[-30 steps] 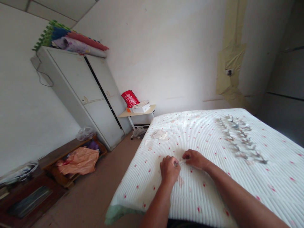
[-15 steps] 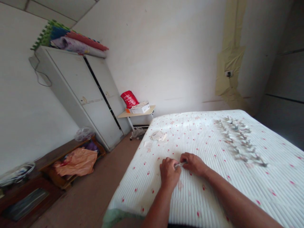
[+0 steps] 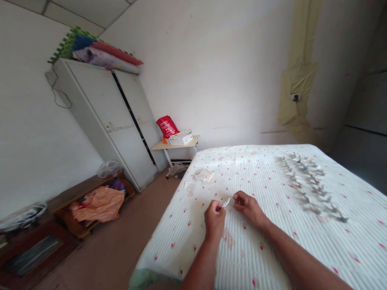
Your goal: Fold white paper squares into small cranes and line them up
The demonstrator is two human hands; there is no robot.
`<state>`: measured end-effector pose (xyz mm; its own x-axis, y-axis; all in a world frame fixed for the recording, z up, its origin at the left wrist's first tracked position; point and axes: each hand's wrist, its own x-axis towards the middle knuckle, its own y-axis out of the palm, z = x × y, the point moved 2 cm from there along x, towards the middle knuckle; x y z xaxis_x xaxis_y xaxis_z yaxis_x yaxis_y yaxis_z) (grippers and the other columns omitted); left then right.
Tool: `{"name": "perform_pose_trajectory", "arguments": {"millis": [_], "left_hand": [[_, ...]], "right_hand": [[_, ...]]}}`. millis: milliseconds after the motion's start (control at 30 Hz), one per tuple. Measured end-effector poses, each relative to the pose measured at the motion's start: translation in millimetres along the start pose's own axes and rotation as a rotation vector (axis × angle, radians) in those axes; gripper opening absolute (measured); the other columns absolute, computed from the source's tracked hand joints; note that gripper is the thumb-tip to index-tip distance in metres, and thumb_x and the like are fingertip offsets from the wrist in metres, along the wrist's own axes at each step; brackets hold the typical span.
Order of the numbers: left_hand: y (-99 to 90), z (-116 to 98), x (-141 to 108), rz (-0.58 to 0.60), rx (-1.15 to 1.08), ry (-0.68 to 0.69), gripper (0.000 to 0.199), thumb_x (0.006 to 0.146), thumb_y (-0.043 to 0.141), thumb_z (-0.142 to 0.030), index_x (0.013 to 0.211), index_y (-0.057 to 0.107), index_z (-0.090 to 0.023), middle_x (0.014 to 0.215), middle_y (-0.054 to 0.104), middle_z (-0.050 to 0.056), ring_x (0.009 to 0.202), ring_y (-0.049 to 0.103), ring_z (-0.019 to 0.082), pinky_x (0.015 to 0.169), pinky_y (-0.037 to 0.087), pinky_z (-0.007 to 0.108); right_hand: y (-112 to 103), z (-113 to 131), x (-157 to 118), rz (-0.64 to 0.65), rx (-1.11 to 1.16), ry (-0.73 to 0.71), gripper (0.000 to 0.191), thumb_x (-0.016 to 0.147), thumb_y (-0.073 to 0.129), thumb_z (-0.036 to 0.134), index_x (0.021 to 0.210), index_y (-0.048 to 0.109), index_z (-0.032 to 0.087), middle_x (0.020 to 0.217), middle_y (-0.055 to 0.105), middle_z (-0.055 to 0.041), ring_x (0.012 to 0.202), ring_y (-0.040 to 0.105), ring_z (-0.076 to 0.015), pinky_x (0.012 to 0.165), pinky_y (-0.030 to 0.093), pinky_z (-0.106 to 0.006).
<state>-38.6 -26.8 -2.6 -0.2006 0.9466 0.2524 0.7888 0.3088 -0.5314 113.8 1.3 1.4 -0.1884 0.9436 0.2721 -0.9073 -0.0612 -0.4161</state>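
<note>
My left hand (image 3: 215,217) is closed, pinching a small folded piece of paper (image 3: 226,202) between thumb and fingers. The paper is whitish with dark marks and sticks out toward the right. Just right of it, my right hand (image 3: 247,207) hovers low over the bed with fingers bent and slightly apart. It looks free of the paper, and I see nothing in it. Both hands are above the white quilted bedspread (image 3: 242,257) with red dots. On the bed's right side stand rows of small folded paper figures (image 3: 308,177), bird-like in shape and somewhat blurred.
Several loose paper sheets (image 3: 203,175) lie near the bed's left edge. Beyond it, a small table (image 3: 157,146) bears a red bag (image 3: 167,126) and a white box (image 3: 181,139). A grey cabinet (image 3: 90,96) and a low wooden bench (image 3: 75,197) with an orange bag are at left.
My right hand has come off the paper and moved slightly right. The paper now stays in my left hand alone, angled upward. The view has shifted a little.
</note>
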Motion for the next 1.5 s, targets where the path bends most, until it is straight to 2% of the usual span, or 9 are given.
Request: {"name": "perform_pose_trajectory", "arguments": {"millis": [100,233,500,700,967,1200,1400,1500], "left_hand": [[4.2,1.4,2.4,-0.018,-0.089,-0.007,0.004,0.071,0.045,-0.018,0.068,0.048,-0.019,0.064,0.053,-0.004,0.067,0.052,0.010,0.064,0.040,0.018],[8.1,2.1,3.2,-0.014,-0.150,-0.010,0.003,0.069,0.045,-0.017,0.068,0.047,-0.018,0.065,0.053,-0.004,0.066,0.051,0.010,0.062,0.039,0.017],[9.0,-1.4,-0.4,-0.003,-0.082,0.030,0.005,0.069,0.044,-0.015,0.068,0.047,-0.019,0.062,0.052,-0.005,0.063,0.051,0.009,0.062,0.038,0.017],[8.7,-3.7,-2.6,0.007,0.019,0.095,0.005,0.070,0.046,-0.016,0.068,0.049,-0.019,0.069,0.056,-0.003,0.069,0.053,0.010,0.066,0.039,0.019],[2.1,-17.4,-8.4,-0.043,0.154,0.178,0.012,0.067,0.046,-0.009,0.066,0.047,-0.020,0.072,0.056,0.000,0.076,0.052,0.012,0.073,0.040,0.021],[6.1,-12.1,-8.8,-0.130,0.071,0.326,0.013,0.064,0.047,-0.006,0.067,0.049,-0.019,0.070,0.055,0.000,0.073,0.051,0.014,0.070,0.041,0.025],[5.8,-8.2,-7.9,-0.120,-0.008,0.295,0.014,0.069,0.045,-0.010,0.076,0.055,-0.018,0.074,0.059,0.002,0.074,0.053,0.015,0.071,0.042,0.026],[6.7,-4.8,-6.6,-0.102,-0.066,0.267,0.013,0.070,0.046,-0.012,0.075,0.056,-0.018,0.073,0.060,0.002,0.073,0.054,0.014,0.071,0.042,0.025]], "right_hand": [[5.0,-1.7,1.1,-0.007,0.163,0.030,0.008,0.066,0.049,0.021,0.073,0.045,0.019,0.062,0.047,0.0042,0.056,0.044,-0.0096,0.053,0.036,-0.021],[9.8,2.9,0.8,0.007,0.281,0.070,0.012,0.066,0.053,0.027,0.072,0.048,0.019,0.064,0.050,0.0030,0.056,0.045,-0.0096,0.051,0.035,-0.021],[10.0,12.2,-1.9,-0.001,0.405,0.115,0.020,0.066,0.058,0.036,0.071,0.049,0.019,0.059,0.049,0.0044,0.051,0.044,-0.0088,0.049,0.033,-0.021],[8.9,15.0,-3.8,-0.009,0.417,0.121,0.016,0.068,0.055,0.033,0.069,0.047,0.018,0.052,0.041,0.0072,0.045,0.035,-0.0071,0.046,0.029,-0.020],[9.0,14.5,-3.1,-0.008,0.413,0.176,0.007,0.064,0.049,0.024,0.067,0.046,0.019,0.049,0.040,0.0073,0.044,0.034,-0.0073,0.044,0.027,-0.020],[7.6,13.2,-2.5,-0.032,0.469,0.139,0.005,0.060,0.050,0.021,0.062,0.047,0.018,0.048,0.038,0.0077,0.044,0.033,-0.0074,0.045,0.027,-0.020],[8.3,14.3,-4.0,-0.035,0.398,0.120,0.010,0.066,0.053,0.026,0.061,0.052,0.017,0.049,0.041,0.0064,0.046,0.036,-0.0080,0.047,0.029,-0.021],[7.3,15.0,-4.1,-0.051,0.331,0.017,0.010,0.069,0.052,0.026,0.066,0.057,0.017,0.059,0.049,0.0030,0.054,0.044,-0.0103,0.053,0.035,-0.023]]}}
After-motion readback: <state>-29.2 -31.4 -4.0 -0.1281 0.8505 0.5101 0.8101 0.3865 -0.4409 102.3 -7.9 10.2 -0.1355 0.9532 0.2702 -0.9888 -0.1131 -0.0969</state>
